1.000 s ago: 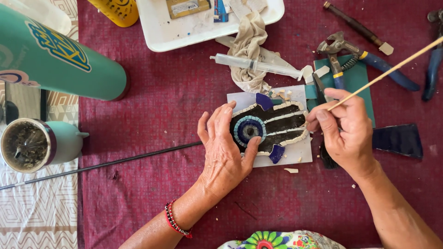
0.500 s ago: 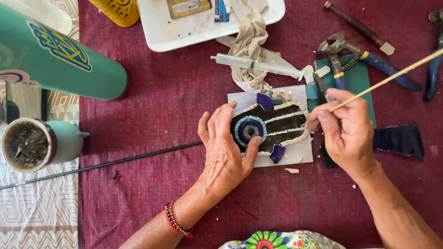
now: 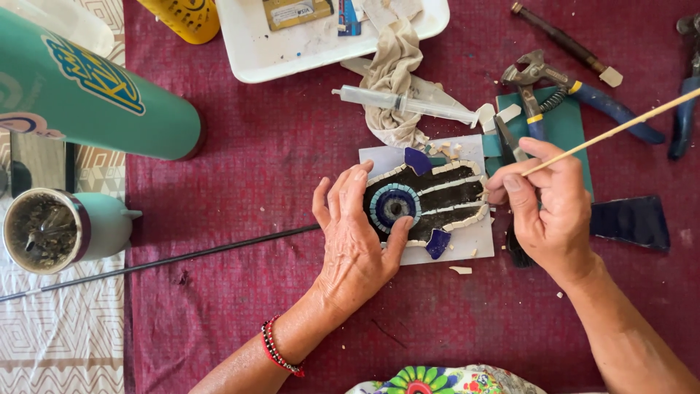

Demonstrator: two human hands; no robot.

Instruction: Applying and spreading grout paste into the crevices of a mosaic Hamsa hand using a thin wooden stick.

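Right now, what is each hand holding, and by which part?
Right hand pinches a thin wooden stick at its lower end. Left hand grips nothing; it rests on the mosaic piece.

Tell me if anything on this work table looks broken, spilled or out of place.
Small white tile chips lie scattered on the maroon cloth near the hand-shaped mosaic piece. A crumpled beige rag hangs over the white tray's rim.

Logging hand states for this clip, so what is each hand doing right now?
Left hand: open, fingers spread, resting on the hand-shaped mosaic piece.
Right hand: closed, pinch grip on a thin wooden stick.
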